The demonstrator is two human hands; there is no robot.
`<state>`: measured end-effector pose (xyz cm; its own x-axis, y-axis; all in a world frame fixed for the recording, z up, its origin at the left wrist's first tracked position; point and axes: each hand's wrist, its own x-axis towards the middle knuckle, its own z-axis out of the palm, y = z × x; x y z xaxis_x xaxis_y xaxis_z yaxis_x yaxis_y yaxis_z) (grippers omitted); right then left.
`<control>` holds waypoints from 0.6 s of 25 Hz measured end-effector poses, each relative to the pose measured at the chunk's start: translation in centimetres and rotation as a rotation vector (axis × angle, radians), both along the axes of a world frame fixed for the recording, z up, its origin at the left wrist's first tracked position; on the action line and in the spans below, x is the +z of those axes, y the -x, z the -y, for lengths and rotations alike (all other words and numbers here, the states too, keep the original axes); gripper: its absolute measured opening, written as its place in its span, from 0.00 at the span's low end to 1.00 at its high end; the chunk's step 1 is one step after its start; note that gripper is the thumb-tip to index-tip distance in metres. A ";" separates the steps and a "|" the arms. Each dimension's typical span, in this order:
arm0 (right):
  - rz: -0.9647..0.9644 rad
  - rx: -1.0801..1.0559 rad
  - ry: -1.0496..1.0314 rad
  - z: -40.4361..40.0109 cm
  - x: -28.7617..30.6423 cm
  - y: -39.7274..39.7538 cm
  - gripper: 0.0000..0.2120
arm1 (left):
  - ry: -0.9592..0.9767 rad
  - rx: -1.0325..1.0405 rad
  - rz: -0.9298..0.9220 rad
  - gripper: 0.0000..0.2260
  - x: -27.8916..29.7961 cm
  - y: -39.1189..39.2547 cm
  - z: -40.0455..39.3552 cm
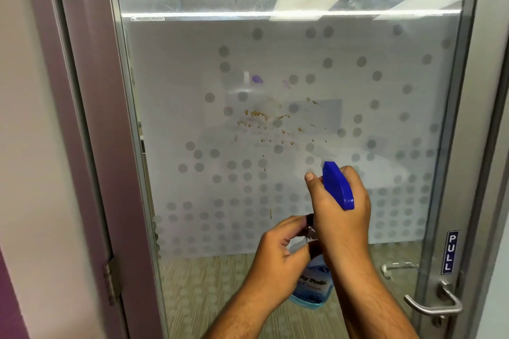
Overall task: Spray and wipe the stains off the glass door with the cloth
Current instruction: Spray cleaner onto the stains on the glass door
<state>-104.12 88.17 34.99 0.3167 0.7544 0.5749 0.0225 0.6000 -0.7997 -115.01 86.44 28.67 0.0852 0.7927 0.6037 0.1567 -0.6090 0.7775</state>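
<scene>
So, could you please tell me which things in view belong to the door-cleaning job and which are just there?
Part of the job:
- spray bottle, blue trigger head gripped by right hand, left hand on its neck
- brown stains on glass door
- cloth: not in view

Just there:
- door handle
- PULL sign
- hinge

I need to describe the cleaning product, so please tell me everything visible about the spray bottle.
The spray bottle has a glossy blue plastic trigger head and a clear body holding pale blue liquid, with a blue label whose text is partly hidden. It is held roughly upright in front of the glass door, nozzle aimed toward the glass below the brown stains. The right hand wraps the head and neck; the left hand grips the body just below.
</scene>
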 end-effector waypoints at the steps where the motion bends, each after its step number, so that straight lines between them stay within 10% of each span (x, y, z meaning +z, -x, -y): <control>1: -0.014 0.009 0.003 -0.1 -0.3 0.0 0.14 | 0.006 -0.004 0.002 0.14 -0.1 0.0 0.0; 15: 0.119 0.158 -0.019 2.3 -2.4 3.4 0.11 | -0.075 0.143 0.168 0.17 -4.1 2.7 1.5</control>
